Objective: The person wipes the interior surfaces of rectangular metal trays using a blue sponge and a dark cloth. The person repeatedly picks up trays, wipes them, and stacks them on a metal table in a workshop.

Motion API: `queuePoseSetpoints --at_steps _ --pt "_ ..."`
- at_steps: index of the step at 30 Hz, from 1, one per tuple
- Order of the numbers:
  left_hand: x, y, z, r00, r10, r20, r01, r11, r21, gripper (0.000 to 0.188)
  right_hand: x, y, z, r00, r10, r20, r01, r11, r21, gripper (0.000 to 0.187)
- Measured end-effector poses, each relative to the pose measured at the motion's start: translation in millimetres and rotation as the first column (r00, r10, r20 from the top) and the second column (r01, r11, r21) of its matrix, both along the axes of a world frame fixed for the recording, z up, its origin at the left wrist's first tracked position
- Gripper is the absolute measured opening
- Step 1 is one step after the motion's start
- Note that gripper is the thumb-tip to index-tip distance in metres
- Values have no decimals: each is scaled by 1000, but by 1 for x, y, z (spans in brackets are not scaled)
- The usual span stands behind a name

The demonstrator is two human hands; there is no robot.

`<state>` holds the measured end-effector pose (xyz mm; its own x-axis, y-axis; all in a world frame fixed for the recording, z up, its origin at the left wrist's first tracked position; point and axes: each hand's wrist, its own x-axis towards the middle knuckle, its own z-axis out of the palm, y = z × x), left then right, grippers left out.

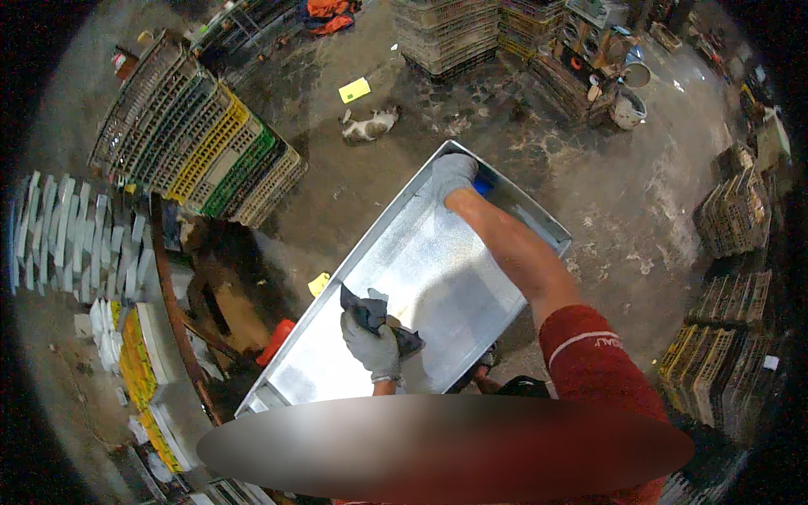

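You've got a big, shallow metal tray (438, 278) propped at a slant over the wet floor (353, 194), between you and the stacked crates (202, 143) — stiff sheet metal, probably light for its size but awkward and slick, so the folded rim is the place to hold it. Your right hand (452, 172) is clamped on the far end's rim, steadying it. Your left hand (370, 343) is closed on a dark rag (370, 313) — soft and limp — pressed to the tray's bottom near you.
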<state>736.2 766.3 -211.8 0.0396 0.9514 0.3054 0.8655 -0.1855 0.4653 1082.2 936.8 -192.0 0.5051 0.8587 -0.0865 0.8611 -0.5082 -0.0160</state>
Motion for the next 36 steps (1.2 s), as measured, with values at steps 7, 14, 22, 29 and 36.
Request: queuePoseSetpoints --at_steps 7,14,22,29,36 --pt "14 16 22 999 -38 -24 35 990 -140 69 -120 -69 18 657 754 -2 -753 657 -37 23" --pt "85 61 37 978 -204 42 207 975 -82 59 15 -221 42 793 448 -412 -63 734 677 26" --pt "342 147 24 903 -417 -106 422 906 37 35 77 -286 -31 962 227 -150 -3 559 829 16" --pt "333 91 10 624 -771 -125 751 636 -178 27 62 -271 -30 660 198 -724 722 99 685 30" --pt "313 -10 -27 192 -953 -233 959 233 -163 23 70 -286 -37 507 236 -829 827 138 545 35"
